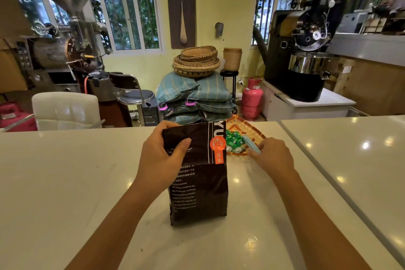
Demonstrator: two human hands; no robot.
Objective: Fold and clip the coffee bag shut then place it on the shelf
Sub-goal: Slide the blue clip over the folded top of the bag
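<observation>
Left hand gripping folded coffee bag top, right hand pinching blue clip beside it

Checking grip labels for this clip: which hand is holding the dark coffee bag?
The left hand pinches the folded top of the dark brown coffee bag; the right hand holds a light blue clip beside it.
</observation>
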